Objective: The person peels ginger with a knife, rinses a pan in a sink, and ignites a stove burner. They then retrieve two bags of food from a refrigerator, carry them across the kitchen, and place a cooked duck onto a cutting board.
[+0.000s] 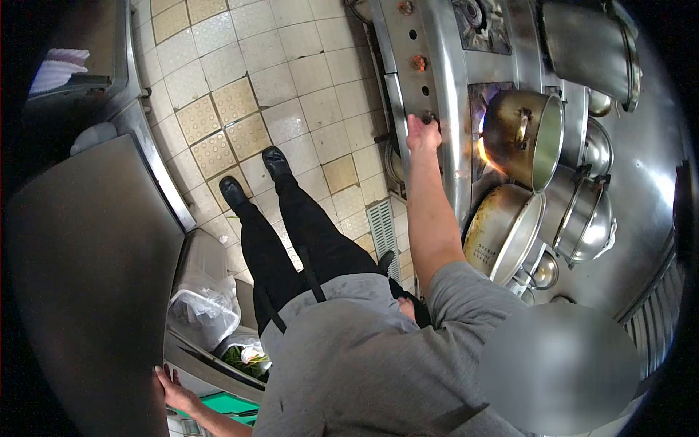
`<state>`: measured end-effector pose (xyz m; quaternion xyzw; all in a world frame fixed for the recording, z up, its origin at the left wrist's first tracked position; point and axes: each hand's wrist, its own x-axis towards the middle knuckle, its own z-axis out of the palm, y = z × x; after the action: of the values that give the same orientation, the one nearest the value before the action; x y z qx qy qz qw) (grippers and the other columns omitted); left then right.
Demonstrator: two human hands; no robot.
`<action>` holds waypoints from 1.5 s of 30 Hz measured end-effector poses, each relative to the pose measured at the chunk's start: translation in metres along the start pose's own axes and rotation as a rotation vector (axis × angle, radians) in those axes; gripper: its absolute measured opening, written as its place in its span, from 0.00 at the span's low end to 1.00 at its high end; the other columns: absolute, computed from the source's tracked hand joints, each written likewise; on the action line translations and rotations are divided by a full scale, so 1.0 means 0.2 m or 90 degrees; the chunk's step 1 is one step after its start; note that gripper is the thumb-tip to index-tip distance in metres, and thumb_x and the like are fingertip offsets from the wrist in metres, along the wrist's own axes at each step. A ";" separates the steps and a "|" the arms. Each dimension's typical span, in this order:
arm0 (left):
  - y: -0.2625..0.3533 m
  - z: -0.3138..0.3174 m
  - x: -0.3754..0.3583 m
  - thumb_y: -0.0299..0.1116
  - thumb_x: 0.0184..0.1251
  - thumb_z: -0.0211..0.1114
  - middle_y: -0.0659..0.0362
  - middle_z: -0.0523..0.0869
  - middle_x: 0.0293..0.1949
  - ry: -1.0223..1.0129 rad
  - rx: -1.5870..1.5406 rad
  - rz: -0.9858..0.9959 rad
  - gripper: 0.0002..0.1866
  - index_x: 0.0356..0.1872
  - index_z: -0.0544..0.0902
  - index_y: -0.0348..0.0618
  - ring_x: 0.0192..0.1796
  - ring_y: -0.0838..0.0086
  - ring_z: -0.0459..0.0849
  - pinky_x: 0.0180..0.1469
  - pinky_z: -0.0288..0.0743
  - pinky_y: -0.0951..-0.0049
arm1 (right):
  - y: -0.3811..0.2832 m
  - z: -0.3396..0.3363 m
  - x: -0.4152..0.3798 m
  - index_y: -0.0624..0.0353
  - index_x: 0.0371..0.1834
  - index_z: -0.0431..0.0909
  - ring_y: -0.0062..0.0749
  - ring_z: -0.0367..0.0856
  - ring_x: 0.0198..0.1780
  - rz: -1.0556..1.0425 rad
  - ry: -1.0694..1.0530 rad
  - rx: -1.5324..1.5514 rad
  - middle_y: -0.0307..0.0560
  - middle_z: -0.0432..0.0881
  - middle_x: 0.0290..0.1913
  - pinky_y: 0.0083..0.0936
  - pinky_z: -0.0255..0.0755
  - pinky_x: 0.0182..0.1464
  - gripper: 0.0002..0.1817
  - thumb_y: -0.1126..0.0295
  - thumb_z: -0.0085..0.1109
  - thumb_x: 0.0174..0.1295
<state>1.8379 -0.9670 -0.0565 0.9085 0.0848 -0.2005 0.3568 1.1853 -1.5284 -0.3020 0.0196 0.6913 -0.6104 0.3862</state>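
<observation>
On the right, my right hand [424, 135] reaches the stove's front panel, its fingers closed around a dark control knob [428, 116]. Beside it, flames burn under a deep browned pot [513, 131] that looks tilted in this wide view. At the lower left, my left hand [175, 391] rests against the edge of a large dark steel panel [87, 277], fingers extended. Near that hand lies a green board [229, 404], partly hidden by my forearm.
A wide metal pan [502, 229], a lidded pot [582, 218] and a large stockpot [586, 51] stand along the stove. Plastic-lined bins [207, 313] sit by the panel. Part of another person's hand [406, 309] shows beside my waist. A floor drain grate [381, 233] lies in the tiles.
</observation>
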 end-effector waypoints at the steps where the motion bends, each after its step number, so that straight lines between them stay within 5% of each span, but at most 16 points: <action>1: 0.00 0.00 0.00 0.40 0.70 0.68 0.54 0.83 0.59 0.001 -0.002 -0.004 0.24 0.61 0.79 0.37 0.57 0.63 0.84 0.53 0.76 0.65 | -0.01 0.00 -0.01 0.76 0.69 0.51 0.59 0.78 0.57 0.009 -0.003 0.002 0.73 0.62 0.67 0.45 0.85 0.54 0.30 0.58 0.39 0.79; 15: -0.01 -0.06 -0.01 0.36 0.70 0.69 0.53 0.86 0.54 -0.051 0.002 0.067 0.19 0.56 0.83 0.34 0.53 0.65 0.84 0.53 0.77 0.63 | -0.01 -0.04 0.02 0.76 0.73 0.45 0.63 0.78 0.58 0.044 -0.064 -0.025 0.74 0.60 0.69 0.48 0.85 0.55 0.30 0.60 0.31 0.80; 21: 0.04 0.14 -0.23 0.35 0.67 0.72 0.54 0.87 0.48 -0.031 0.039 0.092 0.18 0.51 0.85 0.31 0.47 0.69 0.85 0.51 0.80 0.66 | 0.03 -0.08 0.07 0.80 0.72 0.47 0.72 0.74 0.61 0.161 -0.113 0.065 0.77 0.60 0.71 0.59 0.76 0.63 0.33 0.56 0.32 0.79; 24: 0.10 0.29 -0.39 0.35 0.66 0.72 0.57 0.89 0.38 -0.008 0.090 0.081 0.15 0.46 0.87 0.32 0.39 0.72 0.85 0.48 0.81 0.68 | 0.04 -0.05 -0.17 0.70 0.75 0.48 0.66 0.77 0.60 0.179 -0.051 -0.094 0.72 0.66 0.67 0.57 0.79 0.58 0.36 0.50 0.39 0.77; 26: 0.12 0.39 -0.51 0.36 0.66 0.72 0.58 0.89 0.37 -0.049 0.010 0.142 0.13 0.41 0.90 0.35 0.38 0.75 0.85 0.48 0.81 0.71 | 0.17 0.00 -0.40 0.65 0.74 0.53 0.63 0.78 0.60 0.136 -0.176 -0.307 0.68 0.70 0.66 0.51 0.81 0.56 0.34 0.50 0.45 0.76; 28: 0.42 0.48 -0.77 0.43 0.66 0.72 0.57 0.89 0.40 -0.056 0.219 -0.063 0.17 0.46 0.89 0.38 0.38 0.76 0.84 0.44 0.78 0.74 | 0.24 0.16 -0.83 0.63 0.71 0.63 0.43 0.80 0.59 0.094 -0.439 -0.487 0.55 0.74 0.65 0.39 0.81 0.54 0.30 0.53 0.49 0.75; 29: 0.30 0.49 -0.75 0.40 0.66 0.71 0.57 0.89 0.41 -0.076 0.258 0.081 0.16 0.47 0.88 0.39 0.39 0.76 0.84 0.45 0.78 0.72 | 0.17 0.33 -1.19 0.61 0.71 0.66 0.39 0.80 0.59 0.088 -0.586 -0.546 0.52 0.74 0.65 0.34 0.79 0.53 0.28 0.53 0.49 0.76; 30: 0.27 0.55 -0.77 0.36 0.66 0.69 0.56 0.90 0.41 -0.140 0.195 -0.031 0.15 0.47 0.86 0.37 0.41 0.75 0.84 0.46 0.78 0.72 | 0.15 0.43 -1.47 0.60 0.71 0.68 0.34 0.79 0.59 0.063 -0.757 -0.559 0.50 0.74 0.66 0.32 0.77 0.53 0.29 0.52 0.49 0.76; 32: 0.36 0.63 -0.88 0.34 0.66 0.69 0.50 0.88 0.49 -0.264 0.180 0.167 0.19 0.54 0.82 0.33 0.48 0.69 0.86 0.52 0.80 0.68 | -0.02 0.55 -1.97 0.60 0.72 0.68 0.34 0.75 0.66 -0.038 -1.070 -0.452 0.49 0.72 0.70 0.31 0.72 0.62 0.26 0.57 0.48 0.78; 34: 0.50 0.63 -0.97 0.37 0.66 0.70 0.46 0.85 0.55 -0.444 0.156 0.192 0.28 0.65 0.75 0.38 0.53 0.64 0.86 0.57 0.80 0.64 | -0.34 0.65 -2.34 0.61 0.73 0.67 0.38 0.69 0.72 -0.282 -1.298 -0.334 0.51 0.69 0.73 0.35 0.64 0.70 0.25 0.62 0.49 0.78; 37: 0.66 0.52 -1.01 0.42 0.67 0.70 0.44 0.83 0.58 -0.618 0.214 0.352 0.40 0.78 0.62 0.58 0.60 0.60 0.82 0.65 0.75 0.63 | -0.73 0.72 -2.64 0.62 0.72 0.68 0.41 0.67 0.73 -0.360 -1.367 -0.222 0.54 0.69 0.73 0.34 0.64 0.69 0.32 0.49 0.51 0.75; 40: 0.62 0.51 -0.90 0.42 0.69 0.68 0.43 0.83 0.59 -0.472 0.306 0.480 0.34 0.74 0.68 0.52 0.62 0.56 0.82 0.65 0.74 0.61 | -0.91 0.78 -2.67 0.60 0.74 0.66 0.38 0.67 0.71 -0.344 -1.477 -0.086 0.51 0.70 0.72 0.33 0.62 0.69 0.35 0.45 0.51 0.74; 42: 0.65 0.47 -0.84 0.42 0.68 0.68 0.42 0.83 0.58 -0.390 0.316 0.500 0.31 0.70 0.72 0.47 0.61 0.54 0.83 0.64 0.75 0.60 | -0.91 0.89 -2.57 0.63 0.74 0.63 0.36 0.68 0.68 -0.351 -1.391 -0.146 0.49 0.71 0.68 0.31 0.60 0.69 0.38 0.43 0.49 0.73; 44: 0.77 0.41 -0.84 0.41 0.68 0.69 0.44 0.84 0.58 -0.329 0.237 0.466 0.30 0.68 0.73 0.44 0.59 0.55 0.84 0.61 0.77 0.60 | -0.97 1.01 -2.60 0.66 0.79 0.54 0.38 0.60 0.76 -0.596 -1.154 -0.216 0.52 0.65 0.74 0.32 0.50 0.76 0.41 0.43 0.46 0.76; 45: 0.81 0.40 -0.82 0.41 0.68 0.69 0.44 0.84 0.58 -0.310 0.193 0.452 0.30 0.68 0.74 0.45 0.58 0.56 0.85 0.60 0.78 0.60 | -0.98 1.10 -2.62 0.66 0.77 0.57 0.35 0.63 0.72 -0.575 -1.116 -0.207 0.51 0.67 0.71 0.31 0.54 0.73 0.39 0.44 0.46 0.76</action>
<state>1.7132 -1.1425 0.0602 0.8498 -0.3488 -0.2833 0.2757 1.5670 -1.5331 0.1627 -0.7552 0.1799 -0.3970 0.4897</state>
